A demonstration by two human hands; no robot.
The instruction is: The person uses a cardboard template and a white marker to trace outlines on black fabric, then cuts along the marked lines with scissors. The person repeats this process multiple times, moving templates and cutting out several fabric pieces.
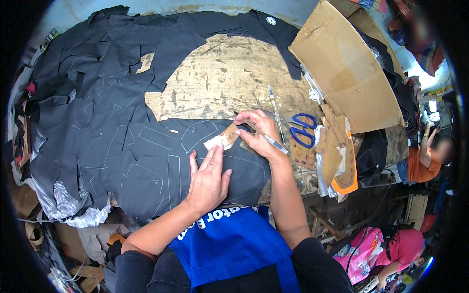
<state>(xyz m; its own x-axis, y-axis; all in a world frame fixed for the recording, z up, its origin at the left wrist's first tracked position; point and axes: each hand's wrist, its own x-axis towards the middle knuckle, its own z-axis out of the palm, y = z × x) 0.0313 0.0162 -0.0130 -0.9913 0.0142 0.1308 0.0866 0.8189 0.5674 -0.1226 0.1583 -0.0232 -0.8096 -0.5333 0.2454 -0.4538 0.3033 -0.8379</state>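
Note:
My right hand [258, 134] grips a pen [269, 138], its tip end toward the far edge of a small white-and-brown pattern piece [229, 136]. That piece lies on black sheet material [141, 168] spread over the table. With fingers stretched out, my left hand [209, 179] presses the near end of the pattern piece down. White outlines of several shapes are drawn on the black material, mostly left of my hands.
A second pen [276, 115] and blue-handled scissors [304, 131] lie right of my hands. Beyond them are stacked brown patterns [330, 158] and a large cardboard sheet [347, 68]. Bare wood tabletop [220, 73] shows farther back. Two people [424, 163] are off to the right.

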